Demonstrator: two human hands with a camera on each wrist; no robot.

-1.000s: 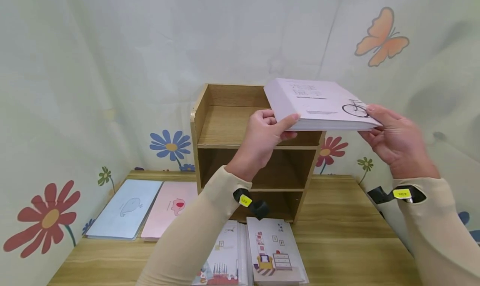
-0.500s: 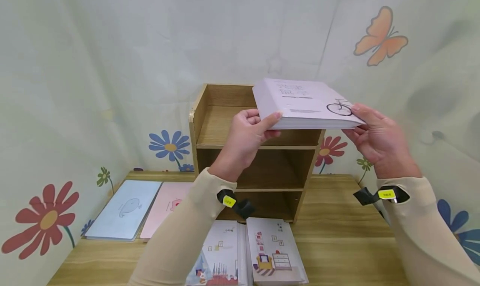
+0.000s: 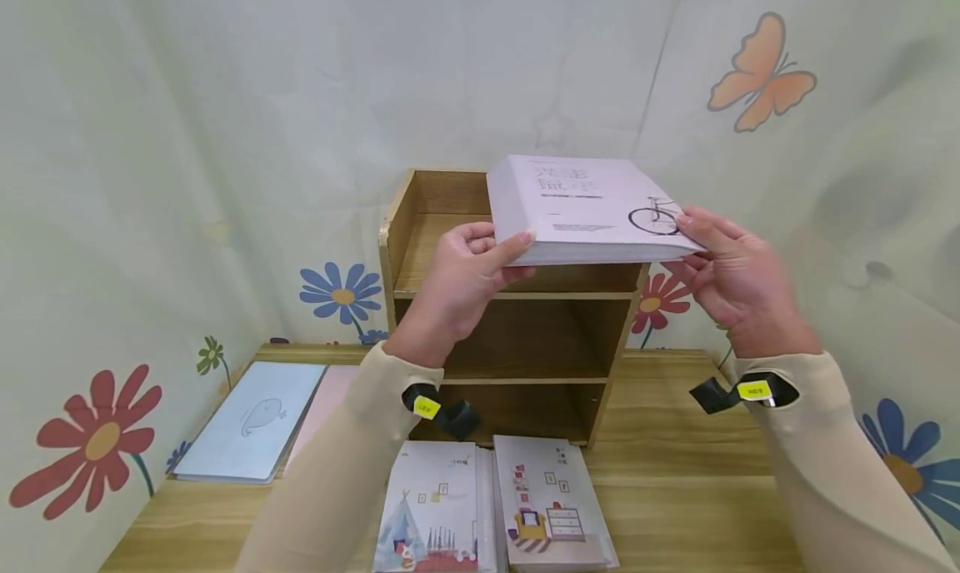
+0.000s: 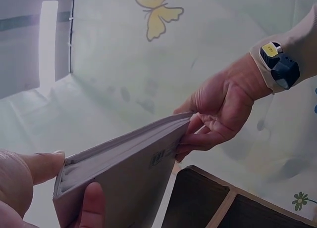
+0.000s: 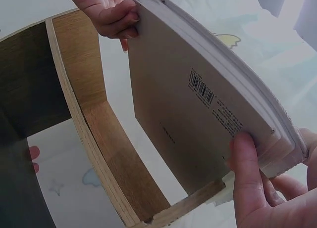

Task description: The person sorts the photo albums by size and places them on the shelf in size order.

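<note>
Head view: my left hand and right hand pinch a thick book near the top of the shelf. Picture books lie before it.

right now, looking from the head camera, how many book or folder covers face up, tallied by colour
white: 3 (bicycle cover, tent cover, armchair cover)
blue: 1 (whale cover)
pink: 1 (pink cover, partly hidden by a sleeve)
total: 5

I see the left arm slanting up from the lower left of the head view, the right arm from the lower right; left hand and right hand pinch near mid-frame, thumbs uppermost.
</note>
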